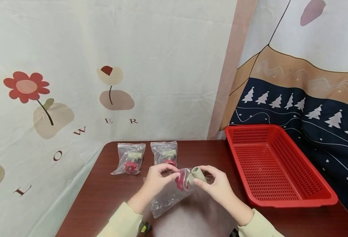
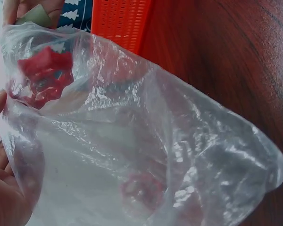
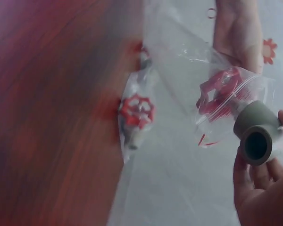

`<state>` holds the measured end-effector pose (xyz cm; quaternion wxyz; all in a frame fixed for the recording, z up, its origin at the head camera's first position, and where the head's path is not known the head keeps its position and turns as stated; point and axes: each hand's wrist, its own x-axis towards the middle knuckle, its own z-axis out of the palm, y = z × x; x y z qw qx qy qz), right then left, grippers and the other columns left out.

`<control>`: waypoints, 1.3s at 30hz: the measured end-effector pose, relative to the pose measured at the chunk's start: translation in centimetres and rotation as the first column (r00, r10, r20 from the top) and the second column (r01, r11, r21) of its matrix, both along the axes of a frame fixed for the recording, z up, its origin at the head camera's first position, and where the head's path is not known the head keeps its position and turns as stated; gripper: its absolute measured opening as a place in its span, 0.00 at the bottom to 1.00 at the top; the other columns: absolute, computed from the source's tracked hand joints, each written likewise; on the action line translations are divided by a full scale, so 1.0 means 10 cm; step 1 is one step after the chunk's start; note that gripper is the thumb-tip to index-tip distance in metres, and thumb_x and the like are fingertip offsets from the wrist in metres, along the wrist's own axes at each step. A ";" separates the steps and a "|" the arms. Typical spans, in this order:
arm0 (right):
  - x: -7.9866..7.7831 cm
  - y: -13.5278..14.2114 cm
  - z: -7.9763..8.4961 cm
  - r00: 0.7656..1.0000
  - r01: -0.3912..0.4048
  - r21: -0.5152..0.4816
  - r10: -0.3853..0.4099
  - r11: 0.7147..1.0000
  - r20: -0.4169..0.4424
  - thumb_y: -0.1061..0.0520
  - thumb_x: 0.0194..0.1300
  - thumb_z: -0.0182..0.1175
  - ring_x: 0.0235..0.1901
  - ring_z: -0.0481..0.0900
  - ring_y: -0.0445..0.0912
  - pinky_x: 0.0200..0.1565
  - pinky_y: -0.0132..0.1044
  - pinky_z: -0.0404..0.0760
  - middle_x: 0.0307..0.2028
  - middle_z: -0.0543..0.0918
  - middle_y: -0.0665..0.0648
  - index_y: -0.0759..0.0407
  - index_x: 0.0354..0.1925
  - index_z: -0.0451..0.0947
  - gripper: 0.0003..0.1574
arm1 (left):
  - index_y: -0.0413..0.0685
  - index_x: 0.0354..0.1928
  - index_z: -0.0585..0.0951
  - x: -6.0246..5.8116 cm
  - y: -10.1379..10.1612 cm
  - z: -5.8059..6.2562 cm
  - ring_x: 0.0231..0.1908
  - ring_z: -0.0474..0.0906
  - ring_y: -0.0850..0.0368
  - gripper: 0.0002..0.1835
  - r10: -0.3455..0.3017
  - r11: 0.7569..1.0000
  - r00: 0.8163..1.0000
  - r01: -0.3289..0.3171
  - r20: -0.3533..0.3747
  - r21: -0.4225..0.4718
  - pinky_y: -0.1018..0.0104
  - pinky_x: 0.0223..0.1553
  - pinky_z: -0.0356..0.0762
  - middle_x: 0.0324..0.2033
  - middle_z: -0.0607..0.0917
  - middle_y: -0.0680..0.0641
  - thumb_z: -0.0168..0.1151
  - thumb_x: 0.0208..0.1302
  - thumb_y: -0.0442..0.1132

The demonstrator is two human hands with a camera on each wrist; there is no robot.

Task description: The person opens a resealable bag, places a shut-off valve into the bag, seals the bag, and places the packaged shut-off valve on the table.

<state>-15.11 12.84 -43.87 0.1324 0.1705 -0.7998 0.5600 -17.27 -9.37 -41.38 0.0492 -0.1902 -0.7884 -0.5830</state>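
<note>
Above the table, my right hand (image 1: 219, 186) grips the grey-green pipe body of a valve (image 3: 254, 125), which sticks out of the mouth of a clear zip bag (image 1: 168, 199). The valve's red handwheel (image 2: 46, 77) is still within the bag's plastic. My left hand (image 1: 157, 181) pinches the bag near its mouth, close beside the handwheel. The rest of the bag hangs loosely down toward the table. In the right wrist view, the round open end of the pipe body faces the camera, and the left hand appears behind the bag.
Two more bagged valves with red handwheels, one at the left (image 1: 131, 159) and one nearer the middle (image 1: 165, 153), lie toward the table's back edge. A red plastic basket (image 1: 245, 174) stands on the right of the brown table (image 1: 96, 197). Printed cloth hangs behind.
</note>
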 end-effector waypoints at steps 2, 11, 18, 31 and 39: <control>0.00 -0.01 0.01 0.994 0.014 -0.075 -0.005 0.997 0.109 0.61 0.50 0.72 0.35 0.80 0.37 0.35 0.31 0.83 0.39 0.83 0.58 0.61 0.46 0.80 0.23 | 0.37 0.32 0.85 0.00 0.00 0.02 0.34 0.82 0.64 0.06 -0.001 1.000 1.000 0.001 0.001 -0.008 0.71 0.39 0.81 0.32 0.87 0.42 0.70 0.52 0.30; -0.01 -0.01 0.04 0.941 0.016 -0.193 0.050 0.981 0.334 0.62 0.51 0.71 0.33 0.80 0.39 0.36 0.29 0.81 0.37 0.83 0.62 0.67 0.48 0.78 0.25 | 0.40 0.30 0.83 0.00 0.00 0.03 0.37 0.82 0.63 0.03 0.033 0.999 0.999 -0.033 0.015 -0.015 0.71 0.45 0.79 0.31 0.87 0.45 0.69 0.54 0.32; -0.03 -0.03 0.03 0.892 0.066 -0.277 0.068 0.958 0.446 0.63 0.53 0.68 0.36 0.81 0.41 0.38 0.29 0.79 0.40 0.84 0.61 0.68 0.50 0.78 0.24 | 0.37 0.29 0.81 0.00 0.03 0.03 0.34 0.79 0.71 0.05 0.039 0.999 0.998 -0.040 0.058 0.015 0.73 0.45 0.79 0.30 0.86 0.44 0.69 0.54 0.31; -0.05 -0.10 0.07 0.932 -0.128 -0.127 0.163 0.984 0.325 0.59 0.53 0.70 0.34 0.82 0.39 0.36 0.30 0.80 0.40 0.85 0.64 0.68 0.48 0.78 0.25 | 0.47 0.29 0.81 -0.12 0.08 -0.26 0.33 0.80 0.66 0.06 0.048 0.997 0.998 -0.049 0.027 0.054 0.72 0.41 0.80 0.29 0.86 0.48 0.71 0.53 0.38; -0.06 -0.14 0.08 0.920 -0.108 -0.117 0.144 0.987 0.366 0.59 0.49 0.72 0.33 0.81 0.42 0.33 0.31 0.79 0.36 0.86 0.62 0.67 0.43 0.77 0.23 | 0.54 0.32 0.84 -0.10 0.08 -0.25 0.32 0.81 0.64 0.05 0.027 1.000 0.999 -0.027 0.019 -0.007 0.71 0.37 0.80 0.30 0.86 0.53 0.70 0.55 0.43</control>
